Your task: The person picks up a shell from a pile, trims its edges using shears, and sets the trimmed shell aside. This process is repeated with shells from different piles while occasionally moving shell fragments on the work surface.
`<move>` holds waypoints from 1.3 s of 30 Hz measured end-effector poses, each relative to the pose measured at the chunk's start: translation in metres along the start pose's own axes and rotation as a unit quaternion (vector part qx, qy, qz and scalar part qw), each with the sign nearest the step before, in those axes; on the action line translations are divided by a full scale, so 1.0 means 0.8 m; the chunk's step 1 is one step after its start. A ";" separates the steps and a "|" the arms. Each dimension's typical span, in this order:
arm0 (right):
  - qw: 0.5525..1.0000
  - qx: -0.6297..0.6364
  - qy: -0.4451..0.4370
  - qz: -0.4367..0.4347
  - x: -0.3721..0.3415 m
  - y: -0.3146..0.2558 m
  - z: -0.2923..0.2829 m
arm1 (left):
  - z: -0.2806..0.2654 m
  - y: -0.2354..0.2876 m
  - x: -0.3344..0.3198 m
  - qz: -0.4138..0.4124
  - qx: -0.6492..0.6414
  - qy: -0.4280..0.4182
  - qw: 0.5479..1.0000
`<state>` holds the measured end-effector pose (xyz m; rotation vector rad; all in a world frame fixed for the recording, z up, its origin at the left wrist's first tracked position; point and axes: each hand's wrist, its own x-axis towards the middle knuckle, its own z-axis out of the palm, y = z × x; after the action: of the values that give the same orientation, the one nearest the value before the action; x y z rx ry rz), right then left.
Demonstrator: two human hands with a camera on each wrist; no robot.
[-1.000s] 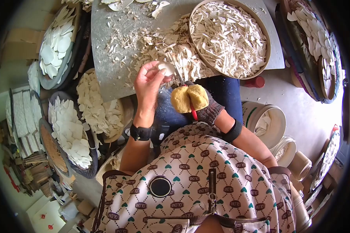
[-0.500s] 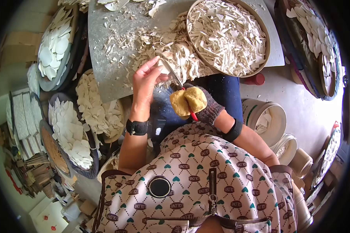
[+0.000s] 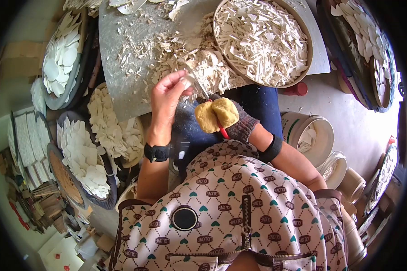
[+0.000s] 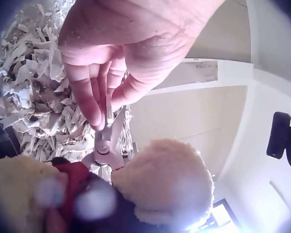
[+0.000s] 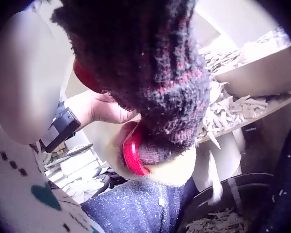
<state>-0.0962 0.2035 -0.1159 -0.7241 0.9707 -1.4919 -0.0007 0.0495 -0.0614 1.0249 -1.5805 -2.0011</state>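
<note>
My bare left hand pinches a thin pale piece between thumb and fingers; in the left wrist view the piece stands nearly edge-on at the scissor blades. My right hand, in a dark knitted glove, grips the scissors by their red handles. Yellow foam padding wraps those handles and hides part of the fingers. The blades point up and left toward the left fingertips, above the near edge of the metal table. Whether the blades touch the piece is unclear in the head view.
A round tray heaped with pale slivers stands on the table, with loose scraps beside it. Baskets of flat pale pieces are at the left. Buckets and a red object lie right of my legs.
My left hand has shifted slightly left, and the piece, seen broadside earlier, has turned and is now mostly hidden by the fingers. The scissors have moved slightly left, still in my right hand.
</note>
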 end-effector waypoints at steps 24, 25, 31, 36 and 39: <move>0.957 0.279 0.005 0.084 -0.004 0.002 0.002 | -0.004 -0.008 -0.001 0.027 -0.034 0.029 0.999; 0.961 0.260 -0.003 0.092 -0.003 0.005 0.000 | -0.001 -0.007 -0.002 0.040 -0.034 0.042 0.998; 0.912 0.377 -0.033 0.158 0.002 0.000 0.003 | -0.018 -0.025 -0.004 0.059 -0.105 0.048 0.992; 0.969 0.199 -0.059 0.131 0.000 0.028 -0.008 | -0.021 -0.020 -0.007 0.082 -0.148 0.075 0.983; 0.986 0.079 0.024 0.148 -0.007 0.040 -0.017 | -0.029 -0.017 -0.014 0.056 -0.132 0.072 0.987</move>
<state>-0.0923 0.2113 -0.1499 -0.4102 0.9401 -1.3113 0.0253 0.0459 -0.0736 0.9328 -1.2317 -1.9489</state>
